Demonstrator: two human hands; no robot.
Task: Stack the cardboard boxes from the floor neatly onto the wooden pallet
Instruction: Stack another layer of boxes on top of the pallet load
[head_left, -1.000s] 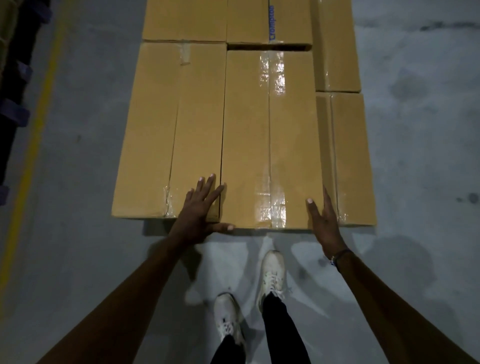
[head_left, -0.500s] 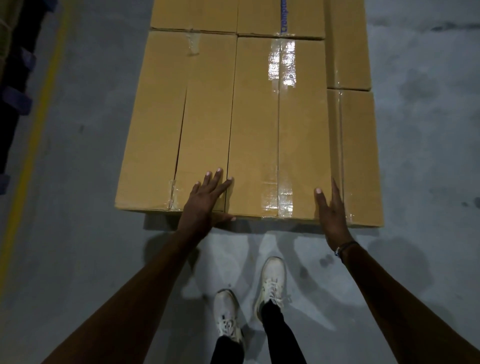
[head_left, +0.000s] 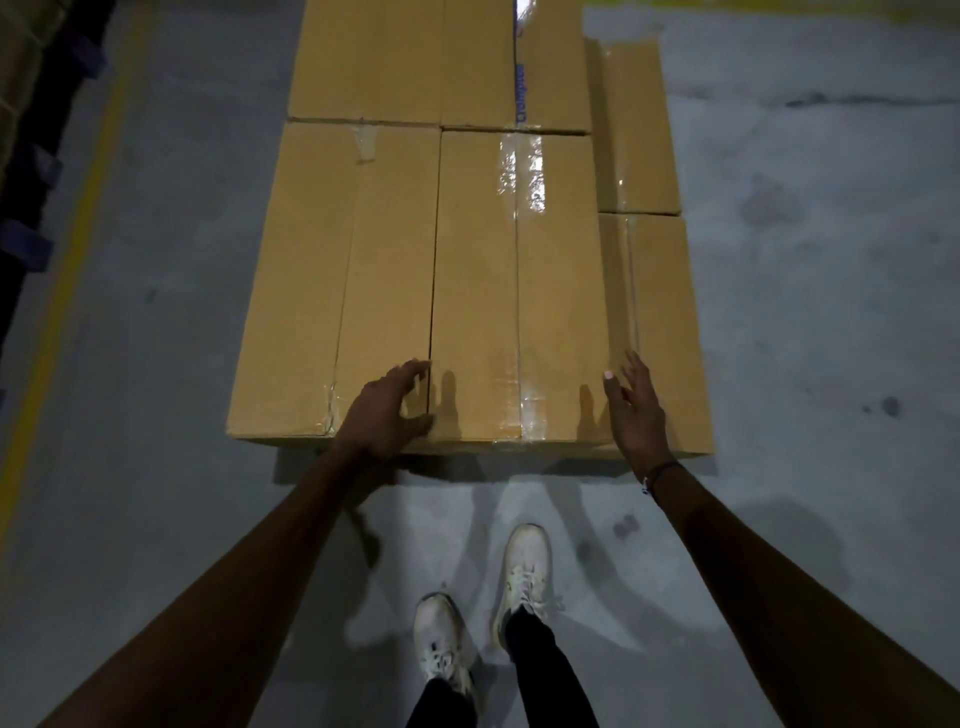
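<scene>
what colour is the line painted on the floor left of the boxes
Yellow: the floor line runs along the left side, clearest in the head view.

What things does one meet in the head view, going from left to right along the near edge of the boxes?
Yellow floor line → near left box → left hand → taped middle box → right hand → lower right box → bare grey floor.

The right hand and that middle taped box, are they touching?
Cannot tell. In the head view the right hand overlaps the middle taped box edge, showing neither contact nor gap.
</scene>
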